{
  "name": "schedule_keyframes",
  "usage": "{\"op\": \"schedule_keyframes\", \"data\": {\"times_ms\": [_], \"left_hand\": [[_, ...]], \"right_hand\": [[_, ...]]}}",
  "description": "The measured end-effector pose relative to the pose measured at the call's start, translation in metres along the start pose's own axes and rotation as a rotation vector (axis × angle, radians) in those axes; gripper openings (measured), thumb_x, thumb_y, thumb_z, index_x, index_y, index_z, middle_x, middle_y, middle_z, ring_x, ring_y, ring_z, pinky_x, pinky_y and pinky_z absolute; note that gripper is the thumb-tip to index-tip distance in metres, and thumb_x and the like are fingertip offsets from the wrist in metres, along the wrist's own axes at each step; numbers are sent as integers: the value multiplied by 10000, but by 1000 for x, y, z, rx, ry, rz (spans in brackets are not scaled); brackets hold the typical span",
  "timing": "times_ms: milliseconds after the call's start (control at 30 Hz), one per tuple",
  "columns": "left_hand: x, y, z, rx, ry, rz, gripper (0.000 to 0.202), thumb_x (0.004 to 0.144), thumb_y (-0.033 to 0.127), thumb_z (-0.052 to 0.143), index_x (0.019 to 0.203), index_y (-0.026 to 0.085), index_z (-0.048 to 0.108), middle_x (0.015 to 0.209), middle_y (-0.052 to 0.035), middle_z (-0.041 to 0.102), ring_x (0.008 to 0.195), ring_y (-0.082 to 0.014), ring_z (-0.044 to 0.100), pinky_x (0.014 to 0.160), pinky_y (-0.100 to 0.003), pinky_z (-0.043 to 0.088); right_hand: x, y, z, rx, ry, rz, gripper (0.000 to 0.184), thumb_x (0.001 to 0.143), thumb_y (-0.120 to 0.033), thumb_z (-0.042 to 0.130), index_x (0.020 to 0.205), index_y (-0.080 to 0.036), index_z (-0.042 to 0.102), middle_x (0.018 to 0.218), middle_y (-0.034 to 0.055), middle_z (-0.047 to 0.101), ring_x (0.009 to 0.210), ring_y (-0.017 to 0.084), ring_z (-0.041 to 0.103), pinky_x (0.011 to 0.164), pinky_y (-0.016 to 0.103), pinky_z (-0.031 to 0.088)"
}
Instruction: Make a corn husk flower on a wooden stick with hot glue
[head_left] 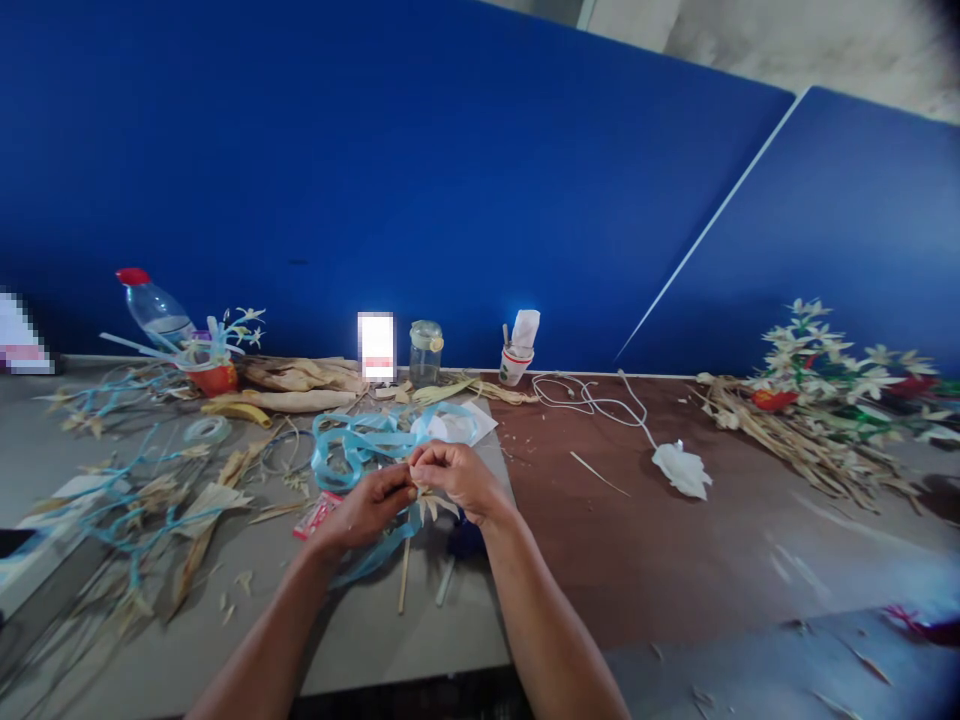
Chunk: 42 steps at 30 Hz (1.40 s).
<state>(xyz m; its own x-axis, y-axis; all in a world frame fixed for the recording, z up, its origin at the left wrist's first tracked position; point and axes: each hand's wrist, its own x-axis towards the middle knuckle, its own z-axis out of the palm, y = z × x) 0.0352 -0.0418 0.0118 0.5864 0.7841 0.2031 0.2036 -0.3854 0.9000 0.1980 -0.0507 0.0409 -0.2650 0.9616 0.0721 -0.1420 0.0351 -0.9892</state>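
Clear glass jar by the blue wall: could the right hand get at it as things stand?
Probably yes: only low light blue ribbon loops lie before the clear glass jar. But right hand and left hand both pinch a pale dried-leaf flower, so it is occupied.

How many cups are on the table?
2: an orange cup at back left beside the plastic bottle, and a white cup right of the glass jar. Clutter may hide others.
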Motion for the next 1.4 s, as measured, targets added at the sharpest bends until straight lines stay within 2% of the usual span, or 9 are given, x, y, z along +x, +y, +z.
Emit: {"op": "schedule_keyframes", "data": {"times_ms": [100, 200, 267, 433, 733, 900, 1067, 1267, 1400], "left_hand": [[0, 3, 0, 57, 104, 34, 190, 836, 262, 443, 728, 152, 554, 701, -2, 504, 669, -126, 454, 639, -243, 384], [0, 8, 0, 119, 231, 57, 198, 846, 254, 418, 706, 163, 524, 686, -2, 471, 651, -126, 445, 629, -248, 383], [0, 11, -1, 160, 285, 74, 191, 846, 247, 414, 712, 168, 526, 703, -12, 486, 663, -133, 457, 645, -258, 395], [0, 9, -2, 213, 412, 126, 146, 830, 218, 434, 776, 174, 563, 743, -38, 539, 702, -152, 493, 681, -286, 417], [-1, 4, -2, 191, 509, 178, 122, 802, 183, 473, 734, 169, 573, 706, -17, 540, 646, -134, 485, 625, -260, 399], [-1, 4, -2, 199, 525, 141, 125, 806, 208, 468, 732, 173, 563, 731, -27, 553, 665, -141, 492, 638, -264, 407], [-2, 5, -5, 227, 638, 162, 109, 804, 214, 473, 723, 187, 540, 737, -23, 554, 697, -150, 503, 673, -270, 406], [-4, 1, -7, 296, 807, 223, 79, 808, 201, 486, 764, 188, 551, 758, -14, 556, 717, -146, 513, 696, -267, 400], [-5, -3, -8, 413, 912, 230, 69, 819, 191, 480, 807, 192, 548, 785, -31, 559, 752, -160, 521, 720, -284, 406]], "right_hand": [[1, -1, 0, 60, 74, 6, 196, 627, -347, 703, 650, -167, 630, 698, -3, 569, 649, 114, 471, 639, 244, 356], [2, -1, -2, 179, 216, -10, 300, 658, -436, 675, 824, -188, 653, 718, -7, 573, 664, 118, 472, 640, 238, 358], [3, 0, -4, 237, 258, -4, 320, 659, -480, 660, 771, -180, 655, 726, 7, 583, 679, 128, 487, 648, 246, 365], [4, 5, -6, 283, 191, 141, 308, 628, -449, 678, 559, -157, 607, 579, 7, 557, 578, 126, 481, 603, 263, 357], [3, 5, -4, 248, 59, 88, 98, 579, -224, 689, 537, -161, 627, 613, -15, 587, 625, 105, 477, 668, 236, 335], [2, 4, -4, 239, 40, 70, 137, 596, -261, 698, 528, -167, 625, 610, -9, 586, 639, 117, 480, 670, 244, 343], [2, 3, -5, 322, 29, 88, 225, 582, -321, 734, 485, -165, 604, 606, 8, 576, 646, 127, 486, 668, 257, 370], [6, 3, -9, 542, 135, 72, 240, 584, -284, 739, 483, -157, 563, 583, -14, 536, 593, 96, 479, 616, 240, 385], [8, 4, -6, 519, 265, 62, 210, 601, -302, 720, 526, -160, 584, 572, -22, 535, 569, 89, 473, 582, 232, 365]]}}
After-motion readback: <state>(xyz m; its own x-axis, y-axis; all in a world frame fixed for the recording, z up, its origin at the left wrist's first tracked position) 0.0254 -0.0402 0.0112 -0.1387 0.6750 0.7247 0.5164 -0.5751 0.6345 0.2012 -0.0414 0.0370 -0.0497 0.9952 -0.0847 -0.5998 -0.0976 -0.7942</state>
